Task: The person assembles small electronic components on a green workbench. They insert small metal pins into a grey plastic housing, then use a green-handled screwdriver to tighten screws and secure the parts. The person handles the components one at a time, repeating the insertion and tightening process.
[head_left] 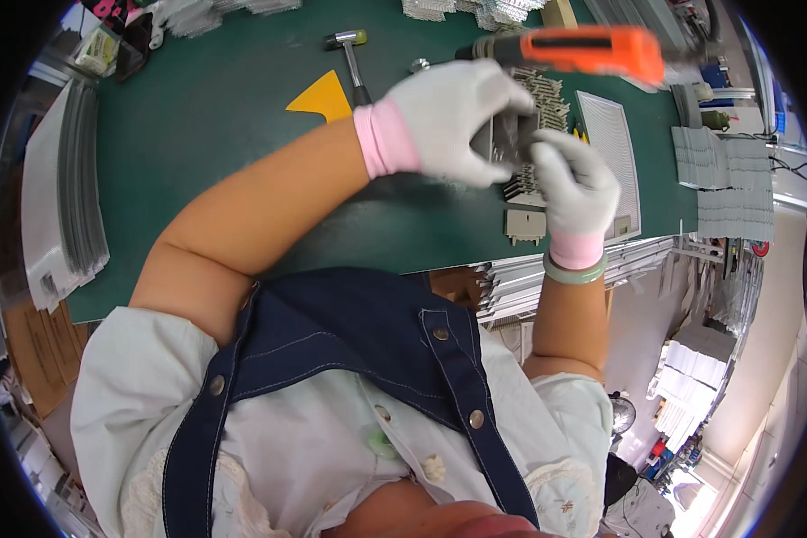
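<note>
My left hand [453, 121], in a white glove with a pink cuff, curls its fingers and thumb around a small grey box-like part [484, 142]. Close against that part's right side, my right hand [578, 179], gloved the same way, has its fingertips pinched together; blur hides what they hold, if anything. Below and beyond both hands lie rows of small grey slotted parts [551, 94]. A single flat grey part [525, 224] rests nearer to me. An orange and black power screwdriver [592, 52], blurred, hangs just past my hands.
On the green tabletop [215, 108] are a mallet [351, 63] and a yellow scraper [323, 97], beside my left forearm. To the right lies a white framed mesh panel [611, 152]. Stacked panels [58, 197] stand at the left edge; more metal pieces [202, 13] line the far side.
</note>
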A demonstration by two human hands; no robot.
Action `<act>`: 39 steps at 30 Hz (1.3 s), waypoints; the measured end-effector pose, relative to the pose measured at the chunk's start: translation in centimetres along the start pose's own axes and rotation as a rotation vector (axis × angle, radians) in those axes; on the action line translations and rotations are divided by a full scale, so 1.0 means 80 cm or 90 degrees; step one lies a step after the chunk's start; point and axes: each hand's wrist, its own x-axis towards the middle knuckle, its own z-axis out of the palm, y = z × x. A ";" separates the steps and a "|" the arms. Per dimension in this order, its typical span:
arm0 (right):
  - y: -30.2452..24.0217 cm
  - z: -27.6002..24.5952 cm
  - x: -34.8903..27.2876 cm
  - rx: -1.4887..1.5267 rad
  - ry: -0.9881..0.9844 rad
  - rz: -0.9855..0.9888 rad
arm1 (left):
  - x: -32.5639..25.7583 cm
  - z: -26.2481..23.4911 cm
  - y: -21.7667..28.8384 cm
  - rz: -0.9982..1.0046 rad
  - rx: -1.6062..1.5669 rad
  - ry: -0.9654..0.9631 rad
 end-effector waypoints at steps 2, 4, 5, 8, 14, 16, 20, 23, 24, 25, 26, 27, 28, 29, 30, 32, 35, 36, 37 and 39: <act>-0.006 0.001 0.002 0.163 0.104 0.060 | 0.016 -0.016 -0.008 -0.074 -0.027 0.002; -0.009 0.003 0.009 0.195 0.108 0.058 | 0.021 -0.024 -0.021 -0.088 0.000 0.044; -0.009 0.008 0.010 0.187 0.103 0.048 | 0.016 -0.023 -0.017 -0.095 -0.025 0.022; -0.018 0.009 0.015 0.114 0.043 0.085 | 0.009 -0.020 -0.005 -0.080 -0.009 -0.028; -0.025 0.012 0.001 -0.086 -0.061 0.041 | 0.001 -0.007 -0.002 -0.085 -0.020 -0.019; -0.036 0.010 -0.001 -0.153 -0.059 0.048 | 0.002 -0.007 -0.001 -0.080 -0.013 -0.018; -0.028 0.008 -0.003 -0.238 -0.051 -0.034 | 0.003 -0.004 -0.003 -0.046 0.006 -0.013; -0.023 0.003 -0.007 -0.309 -0.073 -0.141 | 0.001 -0.002 -0.005 -0.031 -0.003 -0.001; -0.021 0.002 -0.008 -0.335 -0.073 -0.151 | 0.001 -0.001 -0.004 -0.025 -0.009 0.006; -0.020 0.001 -0.009 -0.360 -0.072 -0.161 | 0.001 -0.001 -0.004 -0.025 -0.005 0.006; -0.019 0.001 -0.010 -0.385 -0.071 -0.171 | 0.001 -0.001 -0.005 -0.024 -0.002 0.007; -0.022 0.004 -0.012 -0.314 -0.049 -0.102 | 0.002 -0.001 -0.005 -0.022 0.002 0.007; -0.026 0.009 -0.015 -0.242 -0.027 -0.034 | 0.001 0.000 -0.005 -0.025 0.000 0.008; -0.028 0.011 -0.016 -0.169 -0.005 0.035 | 0.000 0.000 -0.004 -0.028 -0.001 0.010; -0.028 0.011 -0.016 -0.175 -0.007 -0.003 | 0.001 0.000 -0.003 -0.031 -0.003 0.012; -0.025 0.011 -0.015 -0.203 -0.026 -0.081 | 0.000 -0.003 -0.006 -0.038 -0.007 0.005; -0.012 0.003 -0.011 -0.300 -0.103 -0.211 | 0.000 -0.005 -0.004 -0.053 -0.014 -0.015; -0.009 -0.001 -0.011 -0.346 -0.106 -0.237 | 0.000 -0.006 -0.003 -0.058 -0.015 -0.021; -0.007 -0.005 -0.011 -0.381 -0.123 -0.254 | 0.001 -0.005 -0.005 -0.051 -0.016 -0.015; -0.003 -0.013 -0.011 -0.450 -0.156 -0.287 | 0.000 -0.002 -0.006 -0.037 -0.016 -0.005</act>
